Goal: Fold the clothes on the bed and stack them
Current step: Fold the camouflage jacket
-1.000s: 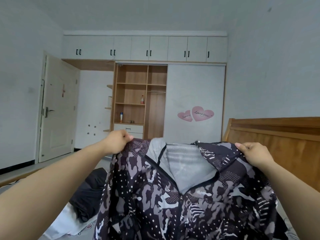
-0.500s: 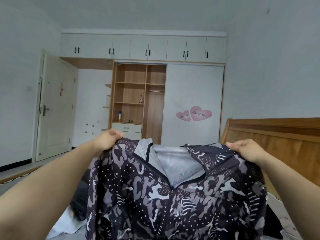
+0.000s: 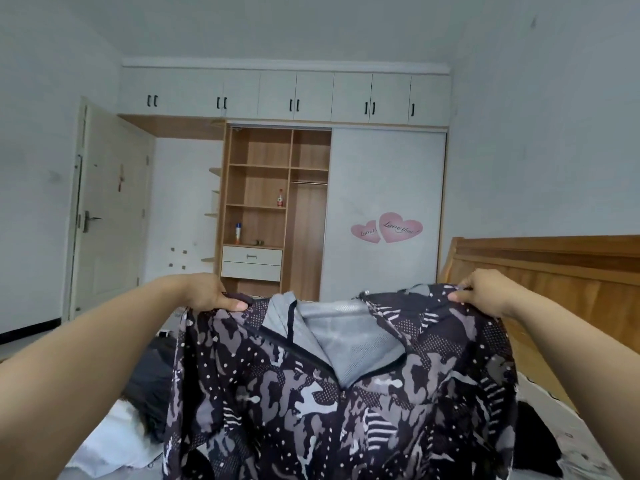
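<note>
Clothes not yet folded lie at the left side of the bed (image 3: 568, 441): a dark garment (image 3: 149, 382) bunched on top of a white garment (image 3: 117, 441), both low behind the raised piece. Left hand (image 3: 204, 292) pinches the left shoulder of the camo jacket (image 3: 329, 393), thumb on the front, other fingers behind the cloth. Jacket hangs in the air above the bed, front facing the person, zip part open so the grey mesh lining (image 3: 346, 337) shows at the neck (held at both shoulders probably so it drops flat and straight before being laid down to fold). Right hand (image 3: 485, 292) pinches the right shoulder the same way, level with the other. Wooden headboard (image 3: 561, 271) stands at the bed's right end. Judged stage: early, jacket spread out, no fold made, no stack visible.
</note>
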